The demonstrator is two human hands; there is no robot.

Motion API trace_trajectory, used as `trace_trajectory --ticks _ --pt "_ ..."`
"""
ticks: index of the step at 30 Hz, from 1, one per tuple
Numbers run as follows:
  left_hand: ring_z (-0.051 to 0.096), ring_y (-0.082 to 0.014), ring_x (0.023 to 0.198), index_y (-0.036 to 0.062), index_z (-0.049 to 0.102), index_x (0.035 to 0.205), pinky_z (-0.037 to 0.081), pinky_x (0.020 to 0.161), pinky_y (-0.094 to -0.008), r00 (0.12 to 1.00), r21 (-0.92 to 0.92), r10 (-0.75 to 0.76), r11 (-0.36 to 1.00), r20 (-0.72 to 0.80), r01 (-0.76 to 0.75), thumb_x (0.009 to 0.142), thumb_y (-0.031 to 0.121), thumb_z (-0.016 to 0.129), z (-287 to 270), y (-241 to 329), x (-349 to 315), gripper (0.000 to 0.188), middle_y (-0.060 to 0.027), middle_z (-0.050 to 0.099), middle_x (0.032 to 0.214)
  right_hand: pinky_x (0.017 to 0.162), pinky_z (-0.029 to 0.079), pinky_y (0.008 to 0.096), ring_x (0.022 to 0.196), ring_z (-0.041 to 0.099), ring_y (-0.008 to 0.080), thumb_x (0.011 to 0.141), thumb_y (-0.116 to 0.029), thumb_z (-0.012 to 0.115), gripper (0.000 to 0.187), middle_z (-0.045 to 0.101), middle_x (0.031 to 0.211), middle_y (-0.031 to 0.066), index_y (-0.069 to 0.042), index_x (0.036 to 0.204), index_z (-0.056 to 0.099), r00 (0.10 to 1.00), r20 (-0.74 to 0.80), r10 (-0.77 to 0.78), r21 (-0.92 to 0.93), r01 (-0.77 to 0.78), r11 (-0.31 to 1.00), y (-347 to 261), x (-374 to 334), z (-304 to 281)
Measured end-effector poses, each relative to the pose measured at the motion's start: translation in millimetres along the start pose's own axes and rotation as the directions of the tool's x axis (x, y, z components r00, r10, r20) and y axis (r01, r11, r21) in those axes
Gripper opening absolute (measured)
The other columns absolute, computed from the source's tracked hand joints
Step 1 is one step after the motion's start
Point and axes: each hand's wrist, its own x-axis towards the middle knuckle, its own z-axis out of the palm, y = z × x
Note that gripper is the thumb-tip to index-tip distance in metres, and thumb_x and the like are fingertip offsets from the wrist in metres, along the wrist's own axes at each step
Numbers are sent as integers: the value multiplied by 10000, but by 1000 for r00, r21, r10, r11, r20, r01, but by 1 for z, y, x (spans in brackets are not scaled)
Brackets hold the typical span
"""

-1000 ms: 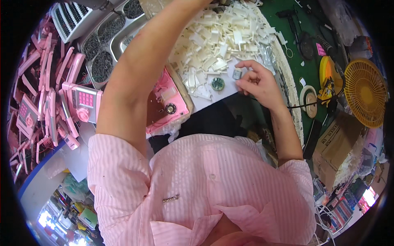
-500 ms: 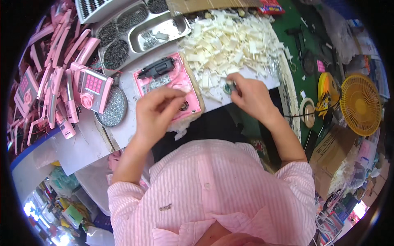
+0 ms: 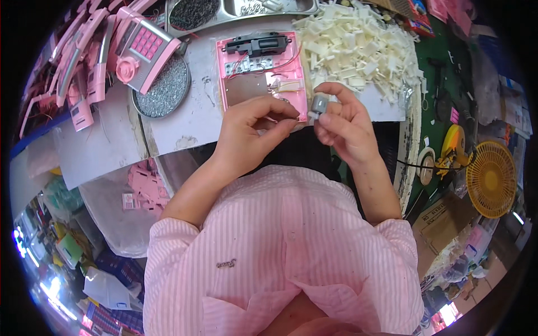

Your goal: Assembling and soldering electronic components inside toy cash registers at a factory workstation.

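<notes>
My right hand (image 3: 348,124) grips a small electric motor (image 3: 320,104), a grey cylinder with a white tip, between thumb and fingers. My left hand (image 3: 252,130) has thumb and index finger pinched together just left of it; whatever lies between the tips is too small to make out. Both hands are over the near edge of a pink plastic housing (image 3: 220,56), which lies open on the table. Inside the housing sit a black mechanism (image 3: 260,45), a metal plate (image 3: 246,65) and thin red wires. My left hand hides its near part.
Left of the housing stands a round dish of small screws (image 3: 162,92), beside piled pink keypad housings (image 3: 143,47). A heap of cream plastic parts (image 3: 358,45) lies at the right. Behind is a metal tray (image 3: 230,10) with small metal pieces. A yellow fan (image 3: 491,179) stands far right.
My right hand has turned, bringing the motor into clearer view beside the housing. My left hand has come closer to it, its fingertips now pinched. The view has shifted, so the table sits higher.
</notes>
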Motion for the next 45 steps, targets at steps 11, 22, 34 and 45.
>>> trace_trajectory --ticks 11,22,34,45 --pt "663 -95 898 7 567 1187 551 753 -215 998 -40 61 997 -15 -61 868 -39 692 6 -5 2 346 -69 675 976 555 473 203 614 591 93 912 -79 672 454 634 757 43 -4 1316 481 995 83 61 -8 -61 998 10 6 1" --pt "694 -204 853 3 560 1161 574 737 -307 853 464 511 733 110 -498 821 -83 718 -5 -4 -1 385 -111 686 958 583 443 191 665 580 45 856 -40 728 482 630 772 12 -3 1281 503 969 49 -241 -513 231 826 5 3 11" --pt "680 -213 832 7 659 946 545 706 -300 867 190 495 858 -60 -477 787 -61 744 -9 -12 -6 193 -109 706 951 559 488 242 599 634 126 728 -49 853 290 672 798 60 -21 966 691 791 364 -492 -667 589 455 7 11 15" --pt "669 -260 821 -2 636 964 535 703 -318 801 355 597 760 -49 -545 753 -58 755 -10 -14 -4 248 -139 698 951 527 494 249 595 639 151 730 -73 859 307 682 821 66 -13 980 690 721 448 -528 -622 676 395 11 22 13"
